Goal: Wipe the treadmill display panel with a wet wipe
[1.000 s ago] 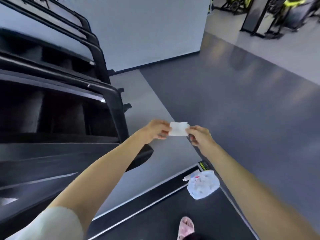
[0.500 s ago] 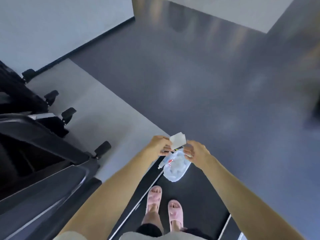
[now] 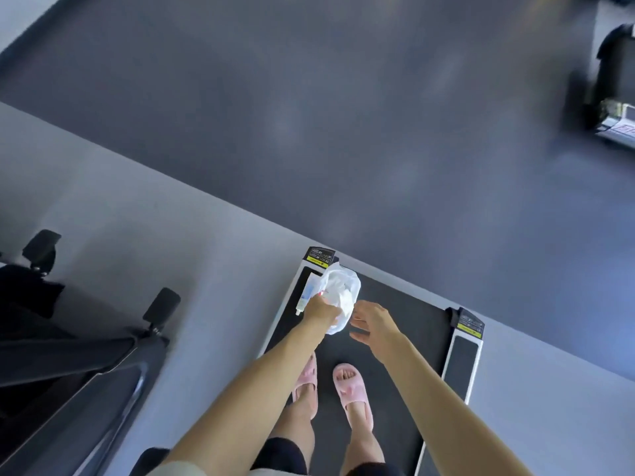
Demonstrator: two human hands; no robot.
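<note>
I look straight down at the rear end of the treadmill belt (image 3: 405, 324); its display panel is out of view. A white plastic bag (image 3: 343, 281) lies at the belt's back left corner, with a wet wipe packet (image 3: 307, 294) beside it. My left hand (image 3: 320, 310) reaches into the bag's near edge, knuckles up, fingers curled and hidden. Crumpled white material (image 3: 346, 298) shows inside the bag; I cannot tell whether it is the wet wipe. My right hand (image 3: 372, 321) hovers just right of the bag, fingers spread, holding nothing.
My feet in pink slippers (image 3: 354, 389) stand on the belt. A grey side rail (image 3: 460, 362) runs along the belt's right. A dark machine frame (image 3: 75, 365) with black feet stands at left. Another machine (image 3: 615, 97) stands at the top right on the dark floor.
The view has swung down from the console side to the belt's rear. The wipe held between both hands is no longer visible; my left hand has dropped to the bag and my right hand has let go.
</note>
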